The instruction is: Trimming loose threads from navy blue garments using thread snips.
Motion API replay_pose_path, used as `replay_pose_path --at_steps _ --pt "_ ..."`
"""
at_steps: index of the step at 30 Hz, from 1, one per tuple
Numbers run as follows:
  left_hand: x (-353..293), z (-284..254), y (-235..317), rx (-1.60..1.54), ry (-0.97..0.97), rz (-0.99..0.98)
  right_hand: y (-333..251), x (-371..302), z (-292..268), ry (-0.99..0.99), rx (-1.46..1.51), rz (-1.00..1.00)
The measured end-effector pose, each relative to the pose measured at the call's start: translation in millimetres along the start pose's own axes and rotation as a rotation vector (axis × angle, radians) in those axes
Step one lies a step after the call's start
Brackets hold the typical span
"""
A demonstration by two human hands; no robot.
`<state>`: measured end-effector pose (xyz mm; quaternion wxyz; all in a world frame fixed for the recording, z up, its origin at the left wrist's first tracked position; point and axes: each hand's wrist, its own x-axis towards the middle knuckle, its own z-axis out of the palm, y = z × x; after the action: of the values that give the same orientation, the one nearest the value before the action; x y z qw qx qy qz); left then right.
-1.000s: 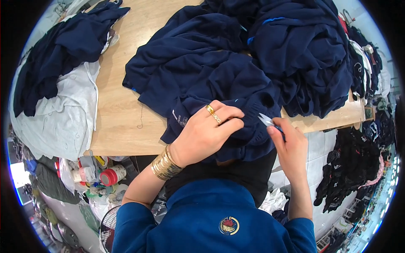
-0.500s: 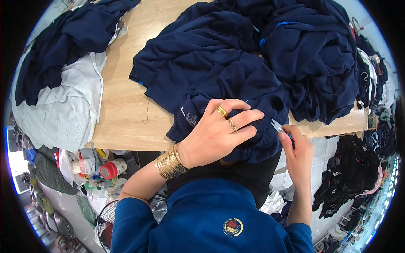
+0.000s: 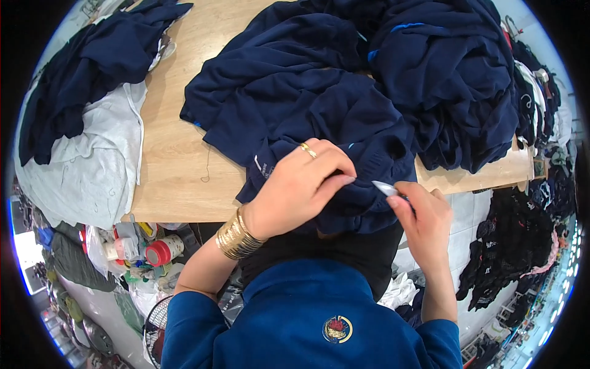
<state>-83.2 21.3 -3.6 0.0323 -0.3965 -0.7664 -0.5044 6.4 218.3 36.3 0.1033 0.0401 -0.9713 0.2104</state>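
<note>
A navy blue garment point(image 3: 301, 111) lies crumpled across the front of the wooden table, its gathered, ribbed-looking part hanging near the edge. Over it my left hand point(image 3: 301, 184) is closed in a pinch, thumb against forefinger; what it pinches, if anything, is too small to make out. My right hand point(image 3: 427, 215) grips small thread snips point(image 3: 385, 188), whose silver blades point left towards the pinching fingertips, over the garment. A gap remains between the blade tips and my left fingers. A pale printed label point(image 3: 260, 166) shows on the cloth beside my left hand.
A large navy fabric heap point(image 3: 448, 92) covers the table's right side. At the left, navy cloth point(image 3: 86, 74) lies over light grey cloth point(image 3: 92, 166). A loose thread point(image 3: 208, 166) rests on the wooden table point(image 3: 172, 190). Below the left edge stands a red-lidded jar point(image 3: 161, 252) among bags.
My left fingers, spread before, have come together in a pinch. My right hand has moved the snips slightly left. The whole view has shifted a little.
</note>
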Motion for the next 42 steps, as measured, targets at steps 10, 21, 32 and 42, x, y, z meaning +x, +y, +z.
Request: replay_pose_path --at_steps 10,21,32,42 --pt "2 -6 -7 -0.208 -0.064 -0.197 -3 10 10 0.020 -0.153 -0.190" --pt "4 -11 -12 -0.478 -0.184 -0.428 -3 12 22 0.055 -0.094 -0.197" --pt "0 -10 -14 -0.619 -0.118 -0.491 -7 12 21 0.013 -0.119 -0.192" --pt "3 -10 -12 -0.600 -0.158 -0.529 -13 17 18 -0.023 -0.187 -0.215"
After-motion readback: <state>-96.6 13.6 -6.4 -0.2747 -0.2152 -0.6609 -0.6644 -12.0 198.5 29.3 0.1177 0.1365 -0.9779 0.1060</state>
